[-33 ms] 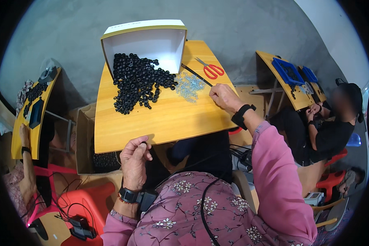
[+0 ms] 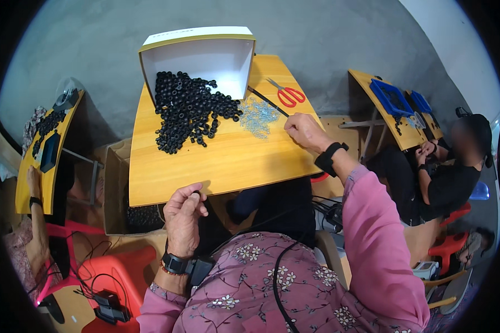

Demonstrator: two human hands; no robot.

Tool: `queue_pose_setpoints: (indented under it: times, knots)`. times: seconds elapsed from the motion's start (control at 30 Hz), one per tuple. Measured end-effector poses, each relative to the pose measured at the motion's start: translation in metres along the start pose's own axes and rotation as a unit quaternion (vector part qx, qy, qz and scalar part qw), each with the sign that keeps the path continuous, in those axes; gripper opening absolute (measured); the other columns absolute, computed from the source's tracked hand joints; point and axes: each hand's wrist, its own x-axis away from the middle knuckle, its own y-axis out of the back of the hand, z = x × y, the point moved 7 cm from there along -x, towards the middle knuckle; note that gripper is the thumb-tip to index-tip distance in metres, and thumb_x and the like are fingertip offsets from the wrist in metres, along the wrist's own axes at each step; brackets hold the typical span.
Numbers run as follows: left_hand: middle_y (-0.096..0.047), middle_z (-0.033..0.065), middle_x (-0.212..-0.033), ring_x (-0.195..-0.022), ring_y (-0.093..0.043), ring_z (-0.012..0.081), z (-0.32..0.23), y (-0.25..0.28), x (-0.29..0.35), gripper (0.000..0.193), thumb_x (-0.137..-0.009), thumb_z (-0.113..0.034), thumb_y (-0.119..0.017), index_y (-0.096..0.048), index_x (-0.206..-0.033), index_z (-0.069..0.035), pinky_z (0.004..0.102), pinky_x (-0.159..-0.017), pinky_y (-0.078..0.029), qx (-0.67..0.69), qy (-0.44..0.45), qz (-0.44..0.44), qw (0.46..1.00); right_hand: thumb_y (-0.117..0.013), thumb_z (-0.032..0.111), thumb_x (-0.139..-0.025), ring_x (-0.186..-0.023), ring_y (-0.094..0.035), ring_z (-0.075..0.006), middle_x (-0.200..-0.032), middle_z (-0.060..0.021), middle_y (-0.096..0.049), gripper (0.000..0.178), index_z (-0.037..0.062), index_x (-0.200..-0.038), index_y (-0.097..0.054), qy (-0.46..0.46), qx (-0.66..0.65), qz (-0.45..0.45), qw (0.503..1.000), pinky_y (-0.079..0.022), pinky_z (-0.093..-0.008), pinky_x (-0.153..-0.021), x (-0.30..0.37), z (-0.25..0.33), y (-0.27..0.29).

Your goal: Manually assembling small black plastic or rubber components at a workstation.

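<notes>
My left hand (image 2: 184,213) is raised at the table's near edge, its thumb and fingers pinching a small black ring-like piece (image 2: 196,192). Over the right side of the table, my right hand (image 2: 307,132) is closed around the near end of a thin black rod (image 2: 269,102). The rod slants away to the far left, toward the box. Just left of that hand lies a scatter of small clear, bluish pieces (image 2: 258,117). A large heap of black ring-like pieces (image 2: 188,108) spills from a white box (image 2: 222,55) tipped on its side.
Red-handled scissors (image 2: 288,95) lie near the wooden table's (image 2: 172,177) right edge. Below its left side stands a cardboard carton (image 2: 115,194) of dark pieces. A red stool (image 2: 128,272) with black devices is at lower left. People sit at tables on both sides; the right one bears blue trays (image 2: 389,95).
</notes>
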Motion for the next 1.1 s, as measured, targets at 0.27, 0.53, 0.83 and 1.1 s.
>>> queue_pose_setpoints:
  times: [0.27, 0.53, 0.83, 1.1]
  knots:
    - [-0.07, 0.0133, -0.1, -0.074, -0.067, 0.0129, -0.001, -0.009, 0.003, 0.026, -0.097, -0.005, -0.061, -0.058, -0.122, 0.004, 0.0247, -0.072, -0.057, 0.025, -0.003, 0.05, 0.998, -0.066, 0.006, -0.092, -0.064, -0.063, -0.0059, -0.082, -0.0026, -0.067, 0.014, -0.0021, -0.103, -0.068, -0.082, -0.432, 0.101, 0.892, -0.047, -0.0183, -0.051, 0.032, 0.147, 0.011]
    - [-0.071, 0.0152, -0.099, -0.074, -0.067, 0.0134, -0.018, -0.024, 0.01, 0.018, -0.098, -0.006, -0.06, -0.06, -0.114, 0.002, 0.0251, -0.071, -0.057, 0.061, -0.013, 0.107, 0.992, -0.063, 0.007, -0.096, -0.072, -0.066, -0.0079, -0.091, -0.0056, -0.069, 0.017, -0.0014, -0.111, -0.067, -0.009, -0.611, 0.176, 0.771, -0.051, -0.0193, -0.057, 0.058, 0.218, -0.018]
    - [-0.071, 0.0125, -0.097, -0.074, -0.064, 0.0102, -0.02, -0.023, 0.008, 0.019, -0.096, -0.006, -0.064, -0.061, -0.113, 0.003, 0.0221, -0.069, -0.054, 0.042, -0.042, 0.12, 0.991, -0.061, 0.005, -0.097, -0.077, -0.066, -0.0086, -0.091, -0.009, -0.071, 0.018, -0.0023, -0.113, -0.065, -0.002, -0.628, 0.171, 0.759, -0.053, -0.0201, -0.061, 0.053, 0.223, -0.021]
    - [-0.071, 0.0118, -0.093, -0.069, -0.063, 0.009, -0.014, -0.019, 0.006, 0.019, -0.097, -0.007, -0.063, -0.062, -0.112, 0.004, 0.0215, -0.065, -0.053, 0.045, -0.028, 0.105, 0.993, -0.063, 0.002, -0.095, -0.08, -0.069, -0.0159, -0.095, -0.0106, -0.069, 0.017, -0.0026, -0.111, -0.065, -0.073, -0.697, 0.155, 0.696, -0.054, -0.0234, -0.062, 0.056, 0.211, -0.039]
